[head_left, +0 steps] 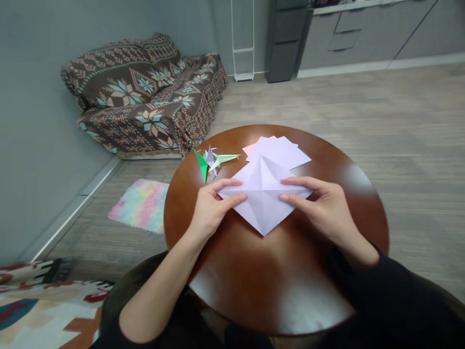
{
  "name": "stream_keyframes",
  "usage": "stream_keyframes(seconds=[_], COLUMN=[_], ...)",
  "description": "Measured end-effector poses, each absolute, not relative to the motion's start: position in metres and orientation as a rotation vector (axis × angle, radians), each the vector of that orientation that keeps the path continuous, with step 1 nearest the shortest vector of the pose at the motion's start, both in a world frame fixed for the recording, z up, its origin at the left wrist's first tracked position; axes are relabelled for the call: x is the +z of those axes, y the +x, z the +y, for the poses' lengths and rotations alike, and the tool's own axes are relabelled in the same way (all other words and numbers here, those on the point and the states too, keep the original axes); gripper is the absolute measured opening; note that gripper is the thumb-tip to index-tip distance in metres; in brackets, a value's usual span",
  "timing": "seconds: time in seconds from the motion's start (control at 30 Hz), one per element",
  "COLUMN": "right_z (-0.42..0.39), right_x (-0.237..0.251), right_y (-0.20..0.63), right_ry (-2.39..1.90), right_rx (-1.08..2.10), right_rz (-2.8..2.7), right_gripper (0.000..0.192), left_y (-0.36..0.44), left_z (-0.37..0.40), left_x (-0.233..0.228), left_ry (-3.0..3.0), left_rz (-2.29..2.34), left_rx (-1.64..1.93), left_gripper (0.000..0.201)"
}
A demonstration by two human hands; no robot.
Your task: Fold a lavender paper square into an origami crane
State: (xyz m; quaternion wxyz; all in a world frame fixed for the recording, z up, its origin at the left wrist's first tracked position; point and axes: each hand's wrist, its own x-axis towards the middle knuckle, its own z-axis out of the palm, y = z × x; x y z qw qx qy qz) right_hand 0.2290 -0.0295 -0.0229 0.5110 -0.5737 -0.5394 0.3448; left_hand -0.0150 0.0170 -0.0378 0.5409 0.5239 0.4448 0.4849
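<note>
Dark cloth sleeves point(403, 295) lie nearest, by a round, glossy brown table point(250, 286). Over its middle, the bare left hand point(210, 203) and bare right hand point(329, 206) pinch a creased, square lilac paper point(262, 198) near its left and right corners. Beyond lie loose lilac and pink paper sheets point(281, 150); far left, folded green and lilac paper figures point(202, 166).

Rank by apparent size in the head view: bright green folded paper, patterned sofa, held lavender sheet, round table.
1. Round table
2. Patterned sofa
3. Held lavender sheet
4. Bright green folded paper
</note>
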Motion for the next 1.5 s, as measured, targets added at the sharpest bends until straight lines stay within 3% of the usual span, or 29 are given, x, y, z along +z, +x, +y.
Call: stream_keyframes(seconds=[0.33, 0.47, 0.7, 0.93, 1.23, 1.37, 1.5], right_z=[-0.027, -0.026, -0.029, -0.026, -0.026, -0.025, -0.026], right_x=[-0.029, -0.029, -0.02, -0.027, -0.025, -0.029, -0.028], right_y=[0.227, 0.23, 0.232, 0.24, 0.236, 0.236, 0.237], right_ry=[-1.353, -1.307, -1.123, -1.023, -1.149, -1.141, -1.123], right_rx=[0.698, 0.694, 0.949, 0.935, 0.5, 0.376, 0.539], right_rz=[-1.398, -1.408, -1.453, -1.556, -1.62, -1.631, -1.602], right_gripper=[0.015, 0.021, 0.04, 0.048, 0.009, 0.003, 0.007], left_y=[-0.015, -0.017, -0.017, -0.014, -0.014, -0.012, -0.01], left_z=[0.019, 0.02, 0.021, 0.021, 0.018, 0.015, 0.015], left_x=[-0.036, -0.04, -0.036, -0.029, -0.039, -0.036, -0.035], left_ry=[1.43, 1.385, 0.995, 0.822, 1.122, 1.117, 1.061], left_rz=[1.184, 1.194, 1.07, 1.03, 1.053, 1.027, 1.016], left_rx=[1.169, 1.135, 1.091, 1.032, 1.114, 1.095, 1.117], left_gripper=[0.03, 0.035, 0.039, 0.039, 0.036, 0.034, 0.026])
